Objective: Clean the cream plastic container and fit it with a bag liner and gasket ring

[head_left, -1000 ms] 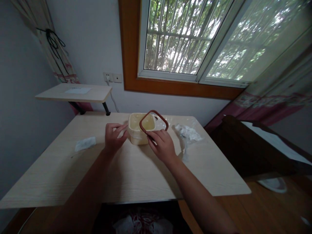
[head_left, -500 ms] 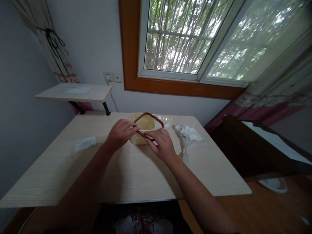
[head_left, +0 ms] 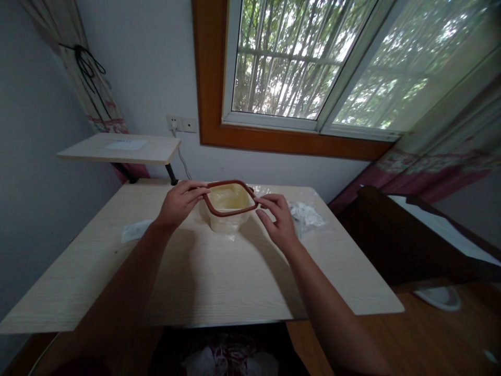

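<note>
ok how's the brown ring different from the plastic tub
The brown ring is a thin, dark, hollow loop, while the plastic tub is a deep, pale, translucent container. The ring is held up at the tub's top edge by the left hand; the tub stands on the table. Both have a rounded-square outline of similar width.

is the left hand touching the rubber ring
Touching. The head view shows the left hand with its fingertips on the left corner of the brown rubber ring.
</note>
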Demonstrator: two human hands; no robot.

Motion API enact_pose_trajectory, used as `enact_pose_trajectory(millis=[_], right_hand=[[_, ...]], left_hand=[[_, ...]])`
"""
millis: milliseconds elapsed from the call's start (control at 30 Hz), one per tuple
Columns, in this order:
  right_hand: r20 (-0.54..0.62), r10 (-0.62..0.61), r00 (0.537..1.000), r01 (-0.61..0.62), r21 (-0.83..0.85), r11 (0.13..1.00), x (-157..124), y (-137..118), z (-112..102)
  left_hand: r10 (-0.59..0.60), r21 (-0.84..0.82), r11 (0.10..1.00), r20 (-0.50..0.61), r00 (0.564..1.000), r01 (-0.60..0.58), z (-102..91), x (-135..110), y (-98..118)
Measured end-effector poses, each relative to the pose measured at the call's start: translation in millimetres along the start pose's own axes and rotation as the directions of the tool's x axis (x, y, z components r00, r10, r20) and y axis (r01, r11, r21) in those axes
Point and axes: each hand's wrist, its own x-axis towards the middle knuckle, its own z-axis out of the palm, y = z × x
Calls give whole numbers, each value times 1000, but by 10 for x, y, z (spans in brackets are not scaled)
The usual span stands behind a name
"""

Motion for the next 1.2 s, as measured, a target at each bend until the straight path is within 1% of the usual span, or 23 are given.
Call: enact_pose_trajectory(millis=[100,167,367,533,600,733,833,967,1100,1200], right_hand=[[76,-6,997,3,44,999,43,24,12],[103,-22,994,18,47,999,66,35,20],[109,-52,993,52,5,999,104,57,54],[124,-38,992,42,-36,998,124,123,97],[140,-38,989,45,-49,998,131,151,103],[178,-44,983,58,-75,996,152,193,92],[211,-59,976,76,-75,994,175,214,77],[242,-79,967,94,-49,994,201,230,71],[235,-83,968,99,-56,994,201,258,75],[218,-88,972,106,-73,992,186,290,80]], left_hand=[[-21,-46,999,16,1000,22,10,56,-27],[-25,-69,997,26,999,27,24,97,-50],[-34,-74,996,70,997,39,78,167,-89],[3,-126,992,77,997,7,59,112,6],[1,-130,991,113,994,13,17,85,64],[14,-91,996,231,973,7,-63,65,119],[50,-80,996,280,959,-28,-71,66,88],[93,-93,993,294,951,-68,-48,61,21],[133,-124,987,310,941,-99,-39,63,-29],[128,-163,983,314,941,-80,-32,72,-53]])
